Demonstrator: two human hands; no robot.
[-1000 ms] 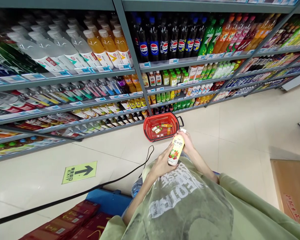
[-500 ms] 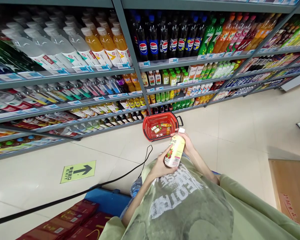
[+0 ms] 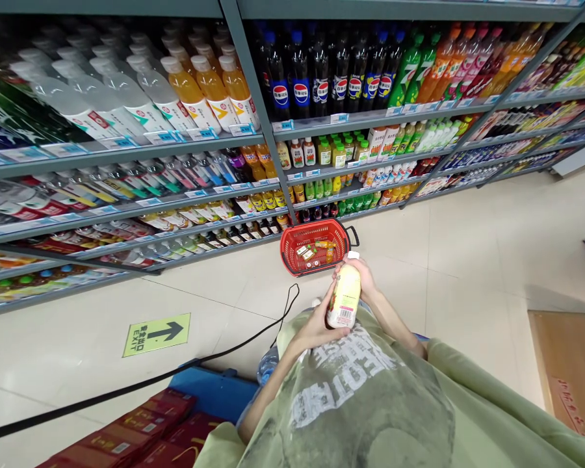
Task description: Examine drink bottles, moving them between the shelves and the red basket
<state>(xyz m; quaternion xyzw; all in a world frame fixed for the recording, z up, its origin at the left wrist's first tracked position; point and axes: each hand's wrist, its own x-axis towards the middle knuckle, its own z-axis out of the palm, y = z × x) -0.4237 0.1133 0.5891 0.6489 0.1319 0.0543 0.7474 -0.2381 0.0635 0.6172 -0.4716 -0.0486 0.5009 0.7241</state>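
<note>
I hold a pale yellow drink bottle (image 3: 345,296) with a white cap close to my chest, in both hands. My left hand (image 3: 316,325) wraps its lower part from the left. My right hand (image 3: 365,278) grips its upper part from behind. The bottle's back label with small print and a barcode faces me. Just beyond the bottle, a red shopping basket (image 3: 292,246) stands on the floor with a few small packaged items inside.
Drink shelves (image 3: 253,140) filled with bottles run along the left and far side. A green exit arrow sticker (image 3: 156,333) lies on the tiled floor. A blue cart (image 3: 214,392) with red boxes (image 3: 127,435) sits at lower left. A wooden panel (image 3: 565,370) is at the right.
The bottle has been turned in my hands: the fruit-picture front faced me before, now the back label with the barcode does. Both hands stay in nearly the same place.
</note>
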